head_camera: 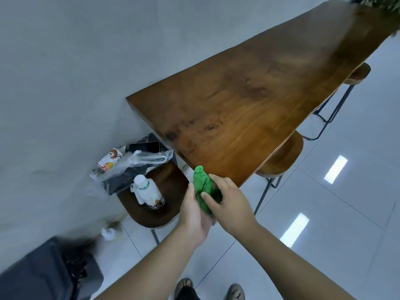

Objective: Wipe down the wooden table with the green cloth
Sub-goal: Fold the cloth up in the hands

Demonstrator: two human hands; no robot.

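Observation:
A long wooden table (249,100) runs from the middle of the view to the upper right, its top bare and glossy. Just off its near corner, the green cloth (203,185) is bunched up between both hands, above the floor. My left hand (193,213) cups it from below and my right hand (229,202) grips it from the right, fingers wrapped over the bundle. The cloth's top end sticks up near the table's corner without touching the tabletop.
A dark wooden stool (164,191) left of my hands carries a white bottle (147,189), a plastic bag (138,163), a carton (109,160) and a phone (144,146). Two more stools (283,156) sit under the table's right edge. A grey wall is at left, a dark bag (43,271) on the tiled floor.

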